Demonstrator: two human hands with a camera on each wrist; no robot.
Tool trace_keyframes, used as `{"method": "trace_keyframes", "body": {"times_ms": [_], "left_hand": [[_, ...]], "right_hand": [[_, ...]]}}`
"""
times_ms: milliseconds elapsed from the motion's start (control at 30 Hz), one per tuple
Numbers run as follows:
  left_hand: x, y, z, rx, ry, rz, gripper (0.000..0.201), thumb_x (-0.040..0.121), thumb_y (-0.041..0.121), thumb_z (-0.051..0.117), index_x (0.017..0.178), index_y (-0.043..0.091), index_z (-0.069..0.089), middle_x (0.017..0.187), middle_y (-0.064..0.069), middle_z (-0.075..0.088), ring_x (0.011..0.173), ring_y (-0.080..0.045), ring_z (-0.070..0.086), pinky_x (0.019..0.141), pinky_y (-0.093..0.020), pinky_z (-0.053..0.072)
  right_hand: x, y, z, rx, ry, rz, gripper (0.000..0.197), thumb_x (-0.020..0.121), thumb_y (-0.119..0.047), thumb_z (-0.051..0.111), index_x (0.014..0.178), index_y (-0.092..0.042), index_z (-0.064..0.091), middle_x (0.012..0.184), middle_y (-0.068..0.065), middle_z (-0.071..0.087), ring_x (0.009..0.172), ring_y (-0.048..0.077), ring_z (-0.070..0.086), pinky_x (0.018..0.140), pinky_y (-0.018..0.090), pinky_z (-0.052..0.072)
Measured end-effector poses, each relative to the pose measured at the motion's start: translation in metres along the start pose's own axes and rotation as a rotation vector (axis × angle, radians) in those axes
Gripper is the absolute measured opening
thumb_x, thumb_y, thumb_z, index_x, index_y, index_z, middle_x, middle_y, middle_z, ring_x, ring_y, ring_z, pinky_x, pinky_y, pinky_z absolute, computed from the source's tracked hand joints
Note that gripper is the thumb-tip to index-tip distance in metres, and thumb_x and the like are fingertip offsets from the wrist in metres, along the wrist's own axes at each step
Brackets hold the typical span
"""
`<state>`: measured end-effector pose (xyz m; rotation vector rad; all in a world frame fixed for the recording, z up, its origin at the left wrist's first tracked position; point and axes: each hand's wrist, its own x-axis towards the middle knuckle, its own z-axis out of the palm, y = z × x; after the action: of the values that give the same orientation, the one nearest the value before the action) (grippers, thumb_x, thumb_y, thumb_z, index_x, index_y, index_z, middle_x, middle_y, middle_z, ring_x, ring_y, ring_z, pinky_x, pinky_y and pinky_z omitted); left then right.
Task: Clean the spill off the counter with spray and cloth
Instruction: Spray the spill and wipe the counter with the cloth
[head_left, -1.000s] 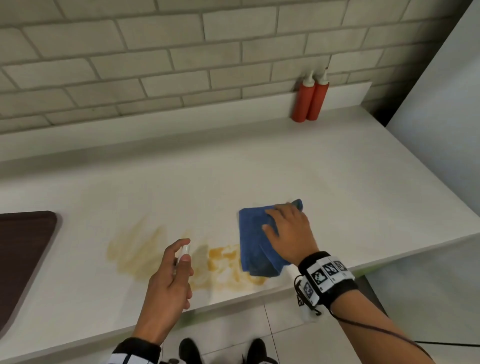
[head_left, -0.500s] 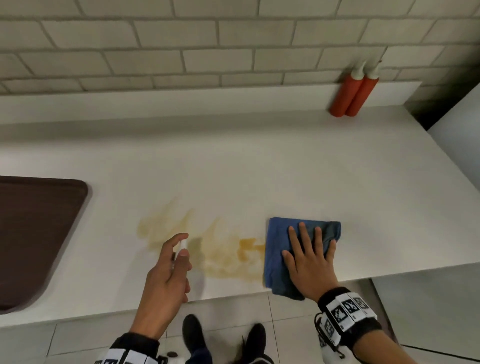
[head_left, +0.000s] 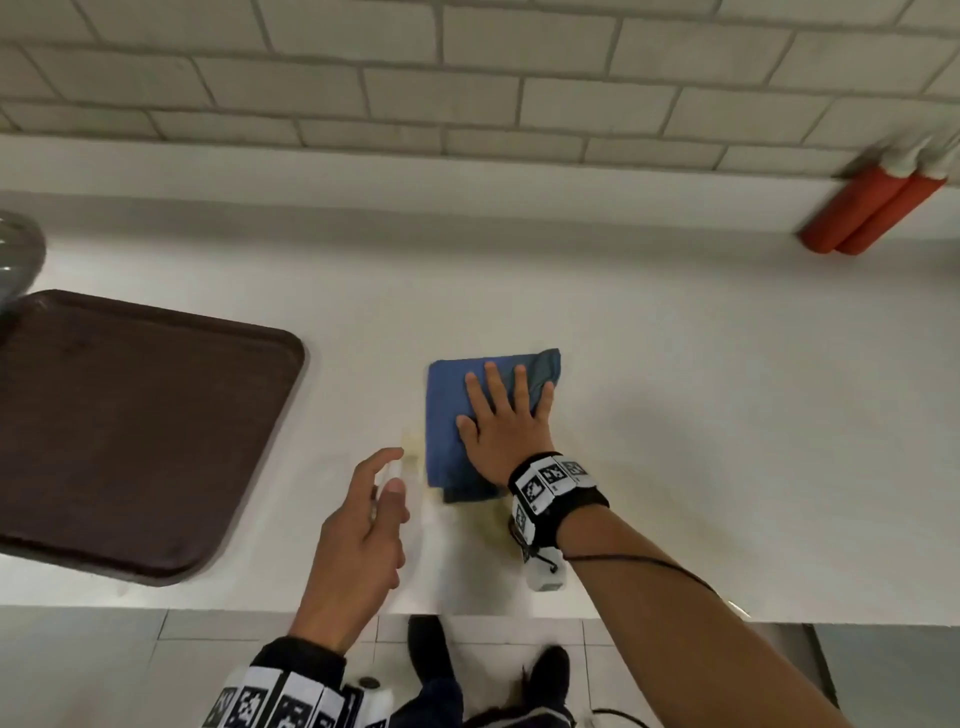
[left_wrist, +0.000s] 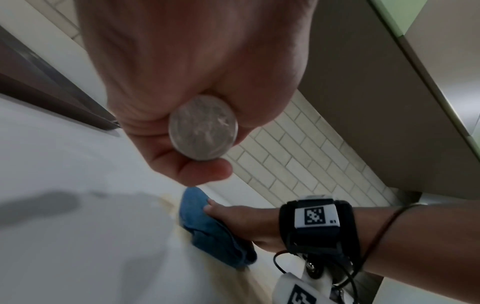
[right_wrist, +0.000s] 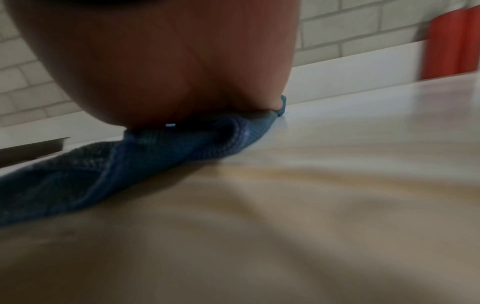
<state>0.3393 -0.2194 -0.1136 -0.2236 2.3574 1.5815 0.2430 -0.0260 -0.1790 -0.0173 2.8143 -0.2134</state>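
A folded blue cloth (head_left: 452, 410) lies on the white counter (head_left: 675, 415), and my right hand (head_left: 506, 415) presses flat on it with its fingers spread straight. Faint yellow smears of the spill (head_left: 413, 449) show at the cloth's left edge and near my right wrist. My left hand (head_left: 382, 483) hovers just left of the cloth and grips a small clear spray bottle (head_left: 392, 470). The left wrist view shows the bottle's round base (left_wrist: 202, 127) in my curled fingers, with the cloth (left_wrist: 207, 226) beyond. In the right wrist view my palm (right_wrist: 168, 61) sits on the cloth (right_wrist: 103, 174) beside a yellowish streak (right_wrist: 311, 174).
A dark brown tray (head_left: 130, 431) lies on the counter at the left, with a metal object (head_left: 15, 249) behind it. Two red squeeze bottles (head_left: 872, 213) stand against the tiled wall at the back right. The counter's front edge runs just below my wrists.
My right hand slid the cloth left across the orange spill, which now shows only as faint smears. My left hand kept its hold on the spray bottle beside it.
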Motion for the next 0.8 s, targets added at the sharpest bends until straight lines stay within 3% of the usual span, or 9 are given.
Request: {"method": "trace_keyframes", "body": {"times_ms": [133, 233, 433, 500, 600, 700, 800], "left_hand": [[0.011, -0.009, -0.023, 0.025, 0.015, -0.003, 0.032, 0.108, 0.032, 0.04, 0.129, 0.054, 0.051, 0.083, -0.007, 0.065, 0.059, -0.017, 0.056, 0.052, -0.034, 0.053], [0.017, -0.014, -0.036, 0.022, 0.007, 0.001, 0.031, 0.108, 0.033, 0.041, 0.13, 0.052, 0.051, 0.086, -0.007, 0.064, 0.058, -0.018, 0.056, 0.053, -0.035, 0.053], [0.02, -0.011, -0.038, 0.003, -0.043, 0.04, 0.03, 0.106, 0.037, 0.042, 0.13, 0.051, 0.052, 0.09, -0.006, 0.063, 0.059, -0.018, 0.055, 0.052, -0.032, 0.055], [0.019, -0.008, -0.033, 0.008, -0.071, 0.051, 0.03, 0.106, 0.038, 0.042, 0.13, 0.053, 0.051, 0.088, -0.005, 0.063, 0.059, -0.018, 0.056, 0.051, -0.032, 0.055], [0.016, -0.004, -0.022, 0.024, -0.096, 0.071, 0.03, 0.106, 0.04, 0.041, 0.131, 0.054, 0.051, 0.087, -0.004, 0.063, 0.06, -0.018, 0.057, 0.05, -0.031, 0.055], [0.012, 0.001, -0.009, 0.051, -0.097, 0.072, 0.031, 0.106, 0.038, 0.041, 0.13, 0.055, 0.05, 0.087, -0.006, 0.065, 0.06, -0.018, 0.058, 0.05, -0.03, 0.054], [0.006, 0.009, 0.003, 0.069, -0.1, 0.057, 0.03, 0.107, 0.035, 0.04, 0.128, 0.055, 0.05, 0.084, -0.017, 0.064, 0.062, -0.019, 0.056, 0.052, -0.033, 0.052]], "right_hand": [[-0.015, -0.043, 0.014, -0.011, 0.0, -0.171, 0.069, 0.094, -0.055, 0.006, 0.156, -0.025, 0.011, 0.165, 0.004, 0.003, 0.149, 0.04, -0.002, 0.113, 0.065, -0.008], [-0.053, -0.04, 0.03, -0.016, 0.052, -0.196, 0.063, 0.098, -0.053, 0.018, 0.155, -0.027, 0.02, 0.163, 0.003, 0.015, 0.149, 0.039, 0.007, 0.115, 0.065, -0.001], [-0.119, 0.031, 0.04, -0.039, 0.072, 0.068, 0.062, 0.097, -0.053, 0.023, 0.154, -0.029, 0.022, 0.163, -0.001, 0.017, 0.149, 0.034, 0.016, 0.115, 0.061, 0.012], [-0.104, 0.052, 0.031, -0.024, 0.048, 0.168, 0.064, 0.096, -0.054, 0.018, 0.155, -0.029, 0.019, 0.163, 0.0, 0.015, 0.148, 0.035, 0.016, 0.115, 0.063, 0.012], [-0.065, 0.052, 0.017, 0.013, 0.013, 0.241, 0.072, 0.089, -0.057, 0.0, 0.156, -0.03, 0.003, 0.165, -0.001, 0.0, 0.15, 0.036, 0.001, 0.115, 0.065, 0.0], [-0.051, 0.016, 0.016, 0.046, 0.019, 0.147, 0.073, 0.089, -0.056, 0.001, 0.156, -0.028, 0.006, 0.165, 0.002, 0.0, 0.149, 0.039, -0.004, 0.114, 0.067, -0.005], [-0.079, -0.015, 0.031, 0.024, 0.066, -0.07, 0.064, 0.095, -0.052, 0.021, 0.154, -0.026, 0.025, 0.163, 0.004, 0.019, 0.148, 0.04, 0.01, 0.113, 0.068, 0.007]]}}
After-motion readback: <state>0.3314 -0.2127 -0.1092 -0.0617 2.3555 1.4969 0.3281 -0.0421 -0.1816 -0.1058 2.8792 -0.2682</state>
